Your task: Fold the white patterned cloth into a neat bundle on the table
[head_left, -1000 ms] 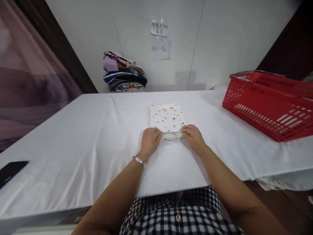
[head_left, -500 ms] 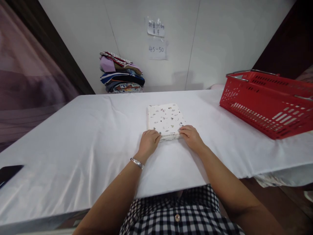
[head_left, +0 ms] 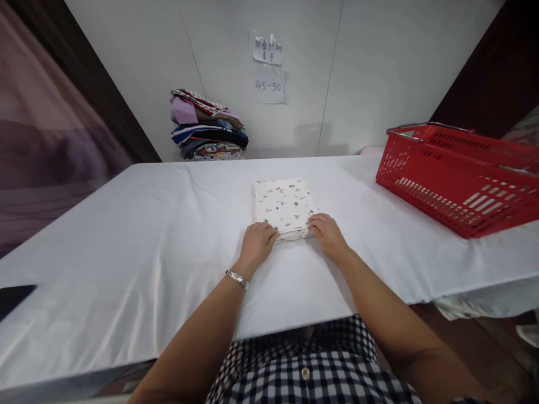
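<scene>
two hands: our left hand and right hand curl onto the near corners of the folded cloth
cloth: white, small coloured specks, mid table
wall note: we read "45-50"

Open tablecloth is found on every side of the folded cloth. At 12 o'clock a bare strip runs back to the wall. At 11 o'clock, well apart, the far edge is blocked by a pile of fabrics. At 2 o'clock, well apart, the way is closed by a red basket with raised handles. At 9 o'clock a wide bare stretch reaches a dark flat thing at the table's edge. At 6 o'clock the near strip is crossed by both forearms.
</scene>
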